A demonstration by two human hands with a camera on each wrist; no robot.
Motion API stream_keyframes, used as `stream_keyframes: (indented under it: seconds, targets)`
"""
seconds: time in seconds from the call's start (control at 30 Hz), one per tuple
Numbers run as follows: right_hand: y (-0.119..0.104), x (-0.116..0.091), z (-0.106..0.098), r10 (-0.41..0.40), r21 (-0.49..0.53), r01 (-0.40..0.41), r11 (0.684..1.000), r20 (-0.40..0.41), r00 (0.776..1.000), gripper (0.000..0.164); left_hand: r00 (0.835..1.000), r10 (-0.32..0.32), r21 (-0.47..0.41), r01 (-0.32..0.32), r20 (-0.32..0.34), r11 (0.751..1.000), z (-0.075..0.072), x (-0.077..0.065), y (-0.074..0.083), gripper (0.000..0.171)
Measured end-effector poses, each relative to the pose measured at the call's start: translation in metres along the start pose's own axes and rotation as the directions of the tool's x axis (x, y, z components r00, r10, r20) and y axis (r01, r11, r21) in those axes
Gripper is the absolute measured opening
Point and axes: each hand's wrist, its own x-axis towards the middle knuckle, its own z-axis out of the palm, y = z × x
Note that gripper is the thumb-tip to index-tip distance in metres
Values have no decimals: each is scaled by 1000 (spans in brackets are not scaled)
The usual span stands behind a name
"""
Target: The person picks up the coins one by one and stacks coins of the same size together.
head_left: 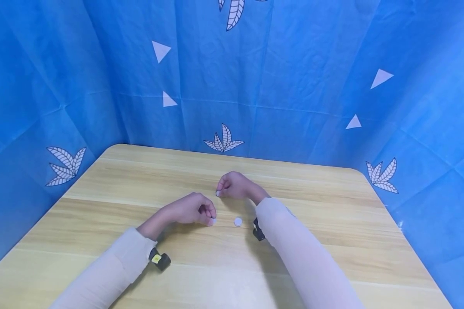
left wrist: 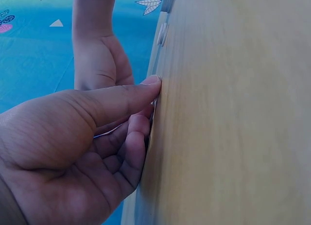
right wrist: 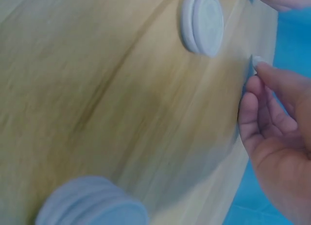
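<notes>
Low over the table's middle, my left hand (head_left: 189,209) has its thumb and fingers together on a small whitish disc (head_left: 214,221), mostly covered by the fingertips. Farther back, my right hand (head_left: 235,186) pinches another small pale disc (head_left: 218,194) close to the tabletop. Between the hands and nearer the front lies a round white stack of discs (head_left: 237,222); from the right wrist it appears as two discs (right wrist: 208,25), one on the other. A taller stack of several discs (right wrist: 97,205) shows at that view's lower left; in the head view, the right forearm seems to hide it.
The wood-patterned table (head_left: 139,171) has rounded far corners. Blue cloth (head_left: 216,64) with white leaves and triangles hangs behind it and at both sides. Dark wrist devices (head_left: 160,260) sit below the sleeves, close over the tabletop.
</notes>
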Motion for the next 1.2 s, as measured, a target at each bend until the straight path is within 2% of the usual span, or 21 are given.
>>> stream_keyframes:
  seconds: [0.53, 0.8, 1.2]
  targets:
    - [9, -15, -12, -42, 126, 39, 991, 23, 999, 10, 1000, 7, 1, -7, 0, 1000, 0, 0, 0, 10]
    - [11, -22, -16, -41, 144, 36, 989, 32, 999, 10, 1000, -2, -2, 2, 1, 1000, 0, -1, 1, 10]
    - [13, -36, -18, -39, 116, 33, 993, 48, 998, 9, 1000, 0, -6, 0, 3, 1000, -1, -2, 2, 10]
